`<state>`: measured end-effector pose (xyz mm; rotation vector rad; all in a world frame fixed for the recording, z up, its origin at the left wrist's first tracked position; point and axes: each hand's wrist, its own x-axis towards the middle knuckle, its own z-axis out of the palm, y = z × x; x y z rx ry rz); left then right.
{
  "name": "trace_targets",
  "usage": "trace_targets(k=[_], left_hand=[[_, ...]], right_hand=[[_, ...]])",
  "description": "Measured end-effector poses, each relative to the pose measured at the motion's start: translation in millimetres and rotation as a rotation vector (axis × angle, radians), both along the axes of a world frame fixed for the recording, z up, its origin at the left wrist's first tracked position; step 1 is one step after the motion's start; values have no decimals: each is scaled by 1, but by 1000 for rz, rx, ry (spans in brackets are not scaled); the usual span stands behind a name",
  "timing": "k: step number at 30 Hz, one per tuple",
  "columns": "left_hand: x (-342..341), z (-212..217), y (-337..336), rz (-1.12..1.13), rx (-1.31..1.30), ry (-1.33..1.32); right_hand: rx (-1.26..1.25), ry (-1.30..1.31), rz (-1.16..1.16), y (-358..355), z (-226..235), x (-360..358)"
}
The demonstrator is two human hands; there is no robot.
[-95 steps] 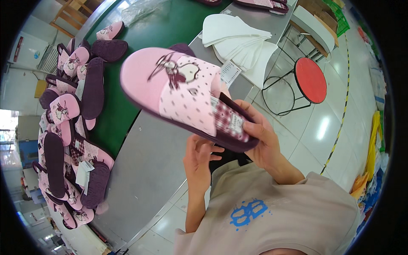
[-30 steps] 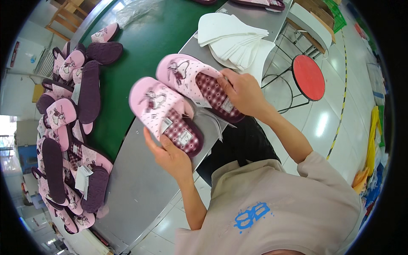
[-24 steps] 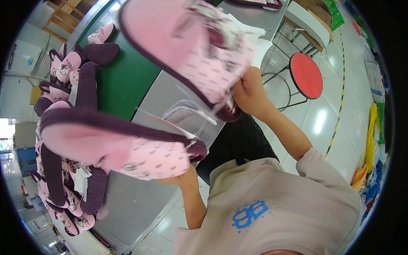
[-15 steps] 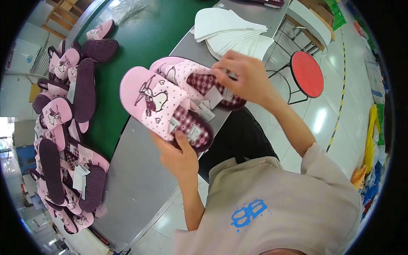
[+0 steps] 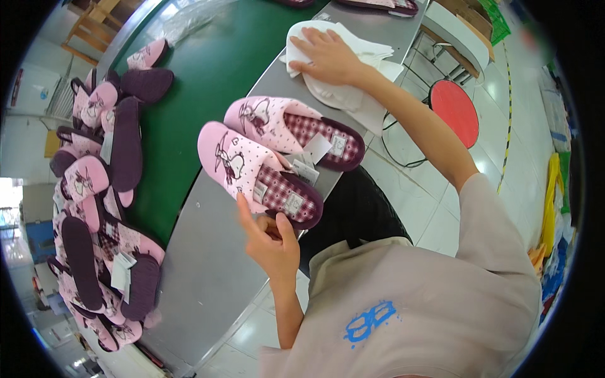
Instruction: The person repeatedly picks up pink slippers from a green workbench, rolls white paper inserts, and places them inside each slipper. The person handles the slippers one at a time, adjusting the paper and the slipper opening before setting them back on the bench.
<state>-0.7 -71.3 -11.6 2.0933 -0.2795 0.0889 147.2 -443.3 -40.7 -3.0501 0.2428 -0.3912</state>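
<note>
A pair of pink slippers with dark plum soles and checked insoles lies side by side over the grey table edge. The nearer slipper [image 5: 230,160] has my left hand [image 5: 272,242] at its side, thumb and curled fingers closed on the sole's edge, index finger stretched along the upper. Beside it, the farther slipper [image 5: 258,120] is free of my hands. White tags [image 5: 305,170] hang between the two. My right hand [image 5: 329,58] lies spread, palm down, on a stack of white slipper-shaped sheets [image 5: 368,50] at the table's far end.
A heap of similar slippers [image 5: 85,176] fills the left side, along the green surface [image 5: 208,75]. More slippers [image 5: 378,6] sit at the far edge. To the right of the grey table [image 5: 208,252] stands a red round stool [image 5: 455,113]. Clear plastic [image 5: 195,22] lies at the back.
My right hand has moved from above the farther slipper out to the white sheets and flattened on them. The nearer slipper has shifted slightly right, and my left hand has slid toward its heel.
</note>
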Motion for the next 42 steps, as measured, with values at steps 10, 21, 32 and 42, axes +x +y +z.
trace_targets(k=[10,21,32,42], left_hand=[[-2,-4,9,-267,74,-192],[-1,0,13,-380,-101,-86],[3,2,14,-546,-27,-181],[1,-7,7,-510,1,-200]], right_hand=[[-76,-140,-40,32,16,-7],[132,-471,-7,29,13,-9],[513,-629,422,29,50,-117],[305,-364,-4,39,21,-171]])
